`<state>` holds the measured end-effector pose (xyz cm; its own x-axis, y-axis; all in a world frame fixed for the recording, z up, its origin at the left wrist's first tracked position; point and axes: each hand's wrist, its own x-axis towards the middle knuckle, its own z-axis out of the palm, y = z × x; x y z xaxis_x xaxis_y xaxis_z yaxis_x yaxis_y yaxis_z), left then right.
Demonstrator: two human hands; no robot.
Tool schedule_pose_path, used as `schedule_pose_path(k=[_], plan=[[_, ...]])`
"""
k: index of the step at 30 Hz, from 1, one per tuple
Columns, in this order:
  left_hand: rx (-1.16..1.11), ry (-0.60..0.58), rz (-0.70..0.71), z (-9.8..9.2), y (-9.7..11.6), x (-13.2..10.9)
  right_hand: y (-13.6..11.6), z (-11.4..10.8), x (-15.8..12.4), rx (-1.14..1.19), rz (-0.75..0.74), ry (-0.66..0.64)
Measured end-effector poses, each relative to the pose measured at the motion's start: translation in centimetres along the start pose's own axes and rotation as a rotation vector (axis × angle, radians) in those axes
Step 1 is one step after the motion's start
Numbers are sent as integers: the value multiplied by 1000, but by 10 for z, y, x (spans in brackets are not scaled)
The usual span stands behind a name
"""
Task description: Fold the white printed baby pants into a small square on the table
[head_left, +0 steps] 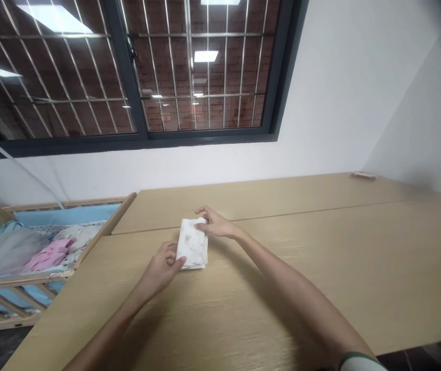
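Note:
A small folded white cloth (191, 246) with a faint printed pattern is just at or above the wooden tabletop (235, 309), its layers showing along the right edge. My left hand (166, 265) grips its lower left side, thumb on top and the other fingers curled at the edge. At the upper right corner, my right hand (216, 224) has its thumb over the cloth, with the index finger stretched out beyond the far edge. What the remaining right fingers do under the corner is partly hidden.
A wooden crib (30, 281) with blue lining stands left of the table, holding bedding and a pink cloth (52, 255). Behind the table are a white wall (328, 93) and a barred window (205, 77). A small flat object (363, 175) lies at the far right corner.

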<state>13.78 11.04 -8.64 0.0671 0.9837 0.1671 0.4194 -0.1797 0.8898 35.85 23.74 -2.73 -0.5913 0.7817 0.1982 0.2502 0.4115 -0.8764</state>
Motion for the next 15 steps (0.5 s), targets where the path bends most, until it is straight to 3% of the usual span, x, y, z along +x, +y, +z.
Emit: schedule_pose_path(k=[3, 9, 12, 15], plan=[[138, 6, -70, 15, -9, -7, 20, 6, 6, -58, 69, -47], [604, -18, -130, 33, -13, -6, 73, 28, 18, -142, 158, -19], [736, -13, -101, 35, -7, -9, 74, 31, 20, -195, 144, -31], [858, 75, 55, 41, -2, -20, 51, 32, 12, -398, -16, -65]])
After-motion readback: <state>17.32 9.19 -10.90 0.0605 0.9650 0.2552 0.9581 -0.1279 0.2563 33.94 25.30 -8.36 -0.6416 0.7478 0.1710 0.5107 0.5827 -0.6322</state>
